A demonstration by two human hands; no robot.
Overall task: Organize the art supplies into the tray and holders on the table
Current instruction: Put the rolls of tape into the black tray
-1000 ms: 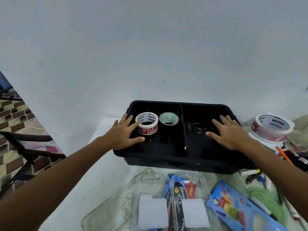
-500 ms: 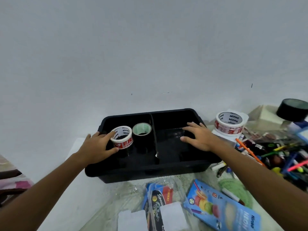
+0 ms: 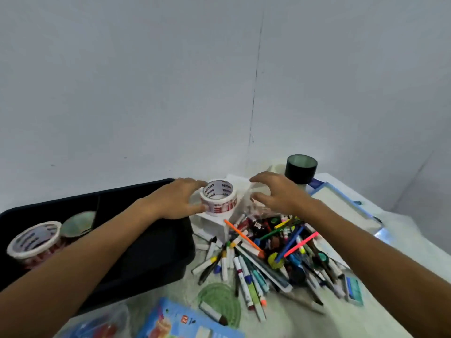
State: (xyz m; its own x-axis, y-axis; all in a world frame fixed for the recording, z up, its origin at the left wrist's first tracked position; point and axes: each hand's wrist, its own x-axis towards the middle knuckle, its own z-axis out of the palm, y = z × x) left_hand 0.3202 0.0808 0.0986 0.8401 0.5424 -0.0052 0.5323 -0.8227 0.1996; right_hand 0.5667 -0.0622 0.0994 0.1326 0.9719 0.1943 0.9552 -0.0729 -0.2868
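Observation:
A white tape roll [image 3: 219, 198] with red print stands on a small white box [image 3: 211, 222], just right of the black divided tray [image 3: 156, 272]. My left hand [image 3: 175, 201] grips this roll, thumb on its near side and fingers over the far rim. Close to the roll's right, my right hand [image 3: 280, 193] hovers with curved, spread fingers and holds nothing. In the tray's left compartment sit a second white printed roll [image 3: 34, 240] and a dark roll with a green core [image 3: 78, 224].
A heap of pens and markers [image 3: 268, 252] lies right of the tray. A black tape roll [image 3: 301, 168] stands at the back by the wall. A blue-edged white board [image 3: 341, 206] lies at right. A green protractor [image 3: 219, 301] and blue crayon pack [image 3: 185, 323] lie near me.
Both hands left the tray and moved right. My left hand has taken hold of the white roll on the box. The view swung right, so the tray now sits at left.

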